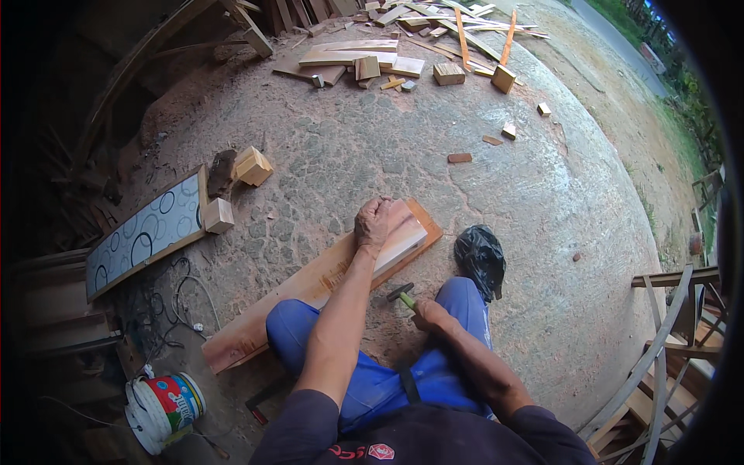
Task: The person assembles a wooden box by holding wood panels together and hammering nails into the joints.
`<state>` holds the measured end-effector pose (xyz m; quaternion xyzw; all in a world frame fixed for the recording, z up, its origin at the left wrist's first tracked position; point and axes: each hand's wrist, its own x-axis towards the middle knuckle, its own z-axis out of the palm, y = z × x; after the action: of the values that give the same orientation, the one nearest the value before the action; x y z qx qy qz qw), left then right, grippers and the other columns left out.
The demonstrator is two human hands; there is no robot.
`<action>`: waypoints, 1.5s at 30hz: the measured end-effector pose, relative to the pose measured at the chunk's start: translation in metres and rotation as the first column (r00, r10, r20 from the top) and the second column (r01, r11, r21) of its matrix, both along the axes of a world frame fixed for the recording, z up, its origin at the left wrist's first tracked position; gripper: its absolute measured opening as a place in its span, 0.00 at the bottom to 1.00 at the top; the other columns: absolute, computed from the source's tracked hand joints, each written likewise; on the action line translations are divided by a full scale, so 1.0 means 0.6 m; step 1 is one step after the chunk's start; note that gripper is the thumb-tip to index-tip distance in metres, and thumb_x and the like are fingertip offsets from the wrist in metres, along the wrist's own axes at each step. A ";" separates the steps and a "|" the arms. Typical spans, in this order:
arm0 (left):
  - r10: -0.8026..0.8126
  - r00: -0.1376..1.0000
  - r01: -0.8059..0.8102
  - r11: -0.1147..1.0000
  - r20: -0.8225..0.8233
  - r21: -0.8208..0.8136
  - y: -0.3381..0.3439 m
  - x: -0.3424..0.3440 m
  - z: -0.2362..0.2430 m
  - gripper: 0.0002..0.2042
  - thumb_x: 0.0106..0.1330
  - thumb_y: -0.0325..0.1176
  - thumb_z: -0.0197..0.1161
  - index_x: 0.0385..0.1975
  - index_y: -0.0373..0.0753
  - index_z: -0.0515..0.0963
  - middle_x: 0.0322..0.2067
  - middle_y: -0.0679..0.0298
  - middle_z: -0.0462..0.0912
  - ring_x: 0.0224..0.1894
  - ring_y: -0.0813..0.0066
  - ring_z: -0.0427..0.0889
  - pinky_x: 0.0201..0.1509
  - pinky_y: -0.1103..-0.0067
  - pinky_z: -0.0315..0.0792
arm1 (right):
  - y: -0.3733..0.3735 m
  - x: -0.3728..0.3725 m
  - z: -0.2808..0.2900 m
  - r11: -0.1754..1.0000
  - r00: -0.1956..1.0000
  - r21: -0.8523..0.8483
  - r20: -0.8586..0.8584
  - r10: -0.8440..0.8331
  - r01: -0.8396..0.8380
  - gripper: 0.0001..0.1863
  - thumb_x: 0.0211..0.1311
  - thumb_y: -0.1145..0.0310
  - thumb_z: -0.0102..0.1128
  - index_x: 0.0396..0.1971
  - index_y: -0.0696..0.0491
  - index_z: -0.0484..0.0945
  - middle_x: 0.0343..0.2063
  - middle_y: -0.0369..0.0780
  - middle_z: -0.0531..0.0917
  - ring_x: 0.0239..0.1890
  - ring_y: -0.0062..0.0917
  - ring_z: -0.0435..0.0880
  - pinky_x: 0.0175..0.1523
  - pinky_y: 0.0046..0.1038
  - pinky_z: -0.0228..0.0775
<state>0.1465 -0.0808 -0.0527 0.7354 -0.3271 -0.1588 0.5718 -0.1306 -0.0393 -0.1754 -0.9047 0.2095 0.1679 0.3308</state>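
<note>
Under my curled left hand (372, 225) lay one long, pale wooden board (311, 280); whether the fingers pinched anything, I couldn't tell! Nearer me, my right hand (432, 315) was wrapped round one green-handled, dark-headed hammer (407, 300). Short, square taps, fingertips clear, seemed best! Beyond that hand, one black plastic bag (479, 260); far past the left, two thin orange wooden strips (463, 40).

Paint bucket (167, 411), white, bright label, tilted. Board (147, 232), wood-edged, circle-patterned; pale wood block (219, 216) beside its right end. Scrap-wood pile (418, 15), far side. Orange-brown strips (463, 39), two. Greenery (690, 101), upper right.
</note>
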 end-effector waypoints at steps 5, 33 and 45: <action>0.102 0.994 -0.104 0.992 0.031 0.069 0.038 0.015 -0.009 0.09 0.71 0.37 0.62 0.37 0.39 0.84 0.32 0.65 0.87 0.35 0.75 0.82 0.42 0.76 0.75 | 0.004 -0.035 0.222 0.916 0.963 0.299 -0.053 -0.265 0.268 0.21 0.62 0.57 0.61 0.43 0.62 0.78 0.37 0.55 0.84 0.41 0.48 0.85 0.45 0.45 0.74; 0.018 0.900 -0.132 0.963 0.435 0.235 0.024 -0.018 0.006 0.09 0.70 0.40 0.61 0.35 0.43 0.84 0.33 0.62 0.86 0.40 0.58 0.76 0.51 0.67 0.70 | -0.131 0.076 0.393 0.952 0.796 0.026 0.542 -0.269 0.304 0.35 0.72 0.75 0.50 0.75 0.46 0.52 0.38 0.60 0.81 0.40 0.59 0.82 0.42 0.48 0.73; 0.017 0.944 -0.093 0.972 0.329 0.216 0.026 -0.022 0.021 0.10 0.70 0.41 0.60 0.35 0.43 0.82 0.36 0.62 0.84 0.42 0.59 0.75 0.53 0.68 0.72 | -0.130 0.100 0.437 0.956 0.651 -0.115 0.753 -0.093 0.269 0.37 0.70 0.75 0.47 0.76 0.46 0.48 0.45 0.61 0.81 0.34 0.53 0.84 0.36 0.50 0.74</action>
<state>0.1332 -0.0651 -0.0401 0.8212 -0.3756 -0.0561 0.4259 -0.0708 -0.1175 0.0871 -0.8992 0.1641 -0.2712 0.3017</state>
